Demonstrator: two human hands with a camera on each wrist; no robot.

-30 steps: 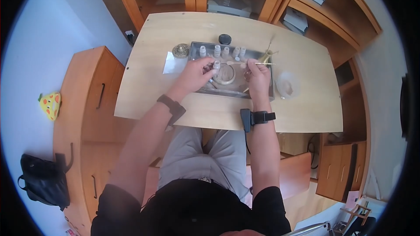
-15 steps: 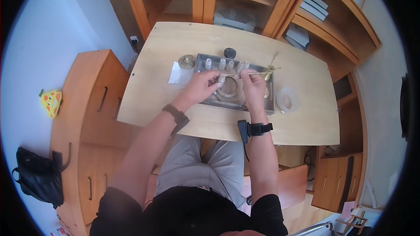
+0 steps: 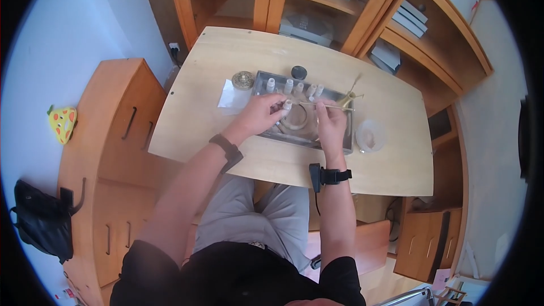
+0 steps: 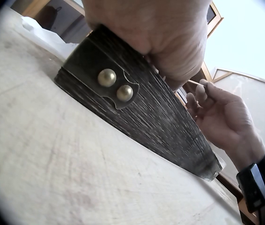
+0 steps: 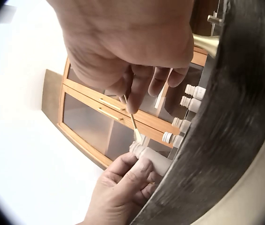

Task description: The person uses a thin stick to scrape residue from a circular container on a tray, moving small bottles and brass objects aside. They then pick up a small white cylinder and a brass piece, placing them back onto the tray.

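Observation:
My left hand (image 3: 262, 115) grips a small pale bottle (image 5: 155, 160) over the left part of a dark, wood-grained tray (image 4: 170, 129). The bottle is tilted, its uncapped mouth toward my right hand (image 3: 332, 126). That hand pinches a thin brass spoon (image 5: 134, 123) between thumb and fingers, the other fingers loosely bent. In the right wrist view the spoon's flat, pale tip overlaps the bottle's mouth; in the head view it lies a little to the right of it. Below the hands, a round ring (image 3: 305, 118) rests in the tray. The left wrist view hides the bottle behind my hand.
Several small bottles (image 3: 271, 84) line the tray's far side. A brass tool holder (image 3: 347, 101) stands at its right end. Around the tray are an ornate round lid (image 3: 243, 80), white paper (image 3: 231, 97), a black round lid (image 3: 298, 72) and a translucent bowl (image 3: 370, 136).
The spoon tip came left to the bottle's mouth, then drew back a little to the right with my right hand. My left hand keeps holding the bottle. The head view has shifted.

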